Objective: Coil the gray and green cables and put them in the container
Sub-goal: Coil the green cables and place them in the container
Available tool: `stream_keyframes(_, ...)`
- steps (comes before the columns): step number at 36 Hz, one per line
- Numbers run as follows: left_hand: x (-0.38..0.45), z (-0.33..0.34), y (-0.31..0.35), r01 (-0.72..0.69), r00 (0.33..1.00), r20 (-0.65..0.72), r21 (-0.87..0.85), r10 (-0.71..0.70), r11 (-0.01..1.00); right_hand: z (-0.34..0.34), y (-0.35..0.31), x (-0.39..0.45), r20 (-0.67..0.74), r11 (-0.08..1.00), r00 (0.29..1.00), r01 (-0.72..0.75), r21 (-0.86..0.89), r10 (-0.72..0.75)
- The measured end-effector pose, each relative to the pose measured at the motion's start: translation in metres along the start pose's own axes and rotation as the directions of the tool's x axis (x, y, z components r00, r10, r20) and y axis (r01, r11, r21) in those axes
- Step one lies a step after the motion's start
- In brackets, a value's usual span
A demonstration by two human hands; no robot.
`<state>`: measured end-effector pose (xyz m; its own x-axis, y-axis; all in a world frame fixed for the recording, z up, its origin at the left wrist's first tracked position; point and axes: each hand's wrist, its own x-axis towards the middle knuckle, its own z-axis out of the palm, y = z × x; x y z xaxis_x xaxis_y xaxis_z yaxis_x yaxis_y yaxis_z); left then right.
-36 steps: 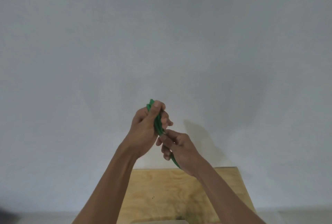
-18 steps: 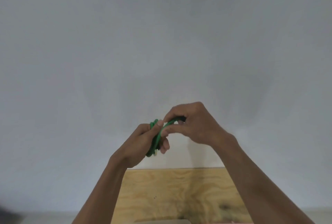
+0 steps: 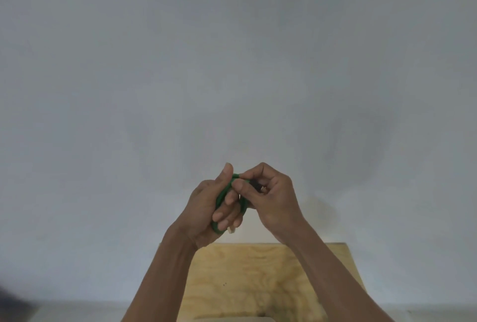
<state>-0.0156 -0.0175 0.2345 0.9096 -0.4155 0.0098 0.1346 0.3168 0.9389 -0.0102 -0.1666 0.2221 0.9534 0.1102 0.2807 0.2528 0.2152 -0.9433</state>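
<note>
The green cable (image 3: 221,195) is wound into a small coil, held up in the air in front of a pale wall. My left hand (image 3: 206,208) grips the coil, fingers wrapped through the loops and thumb raised. My right hand (image 3: 271,197) pinches the cable's free end at the top of the coil, with a dark plug showing under its fingers. A pale connector tip pokes out below my left fingers. The gray cable is out of view. A pale rim at the bottom edge may be the container (image 3: 232,319); I cannot tell.
A plywood tabletop (image 3: 258,277) lies below my forearms, its far edge against the plain grey-white wall (image 3: 232,63). A dark shape sits at the bottom left corner.
My right hand came up from below the coil to its top, bringing the cable's loose end over. The coil is now tighter in my left hand, and both hands sit slightly higher.
</note>
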Motion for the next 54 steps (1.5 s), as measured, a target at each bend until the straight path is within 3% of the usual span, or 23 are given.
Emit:
stream_keyframes(5, 0.003, 0.010, 0.001, -0.001, 0.980, -0.199, 0.158, 0.033, 0.987, 0.002, 0.002, 0.000, -0.063, 1.000, 0.998, 0.029, -0.003, -0.029)
stream_keyframes(11, 0.009, 0.024, -0.006, -0.043, 0.926, -0.366, 0.148, 0.095, 0.988, 0.005, -0.002, 0.000, -0.100, 1.000, 0.995, 0.020, -0.023, -0.023)
stream_keyframes(18, 0.011, 0.020, -0.002, -0.044, 0.914, -0.395, 0.132, 0.093, 0.990, -0.003, -0.002, 0.003, -0.138, 0.995, 0.988, 0.050, -0.092, -0.063)
stream_keyframes(23, 0.010, 0.013, 0.001, -0.032, 0.912, -0.379, 0.319, 0.158, 0.947, -0.004, -0.004, 0.004, -0.060, 0.984, 0.995, 0.067, -0.166, -0.078)
stream_keyframes(27, 0.017, 0.015, -0.004, 0.031, 0.840, -0.467, 0.550, 0.276, 0.835, -0.004, -0.002, 0.009, -0.061, 0.984, 0.997, 0.034, -0.174, -0.045)
stream_keyframes(31, 0.022, 0.010, -0.014, 0.019, 0.761, -0.504, 0.646, 0.408, 0.763, -0.002, 0.002, 0.009, -0.026, 0.970, 1.000, 0.011, -0.242, -0.018)
stream_keyframes(36, 0.025, 0.004, -0.018, 0.063, 0.591, -0.666, 0.600, 0.455, 0.797, 0.003, 0.012, -0.002, -0.029, 0.806, 0.989, 0.100, -0.584, -0.143)
stream_keyframes(38, 0.026, 0.001, -0.019, 0.058, 0.542, -0.697, 0.587, 0.468, 0.807, 0.007, 0.015, -0.007, -0.046, 0.762, 0.977, 0.132, -0.634, -0.208)
stream_keyframes(41, 0.027, 0.000, -0.020, 0.059, 0.487, -0.730, 0.576, 0.480, 0.815, 0.016, 0.015, -0.011, -0.181, 0.786, 0.951, 0.089, -0.612, -0.249)
stream_keyframes(47, 0.029, -0.001, -0.025, 0.060, 0.463, -0.717, 0.611, 0.520, 0.789, 0.026, 0.014, -0.010, -0.325, 0.871, 0.940, -0.069, -0.486, -0.107)
stream_keyframes(54, 0.028, 0.009, -0.027, 0.060, 0.466, -0.673, 0.671, 0.574, 0.739, 0.033, 0.021, -0.013, -0.267, 0.857, 0.963, -0.116, -0.502, -0.026)
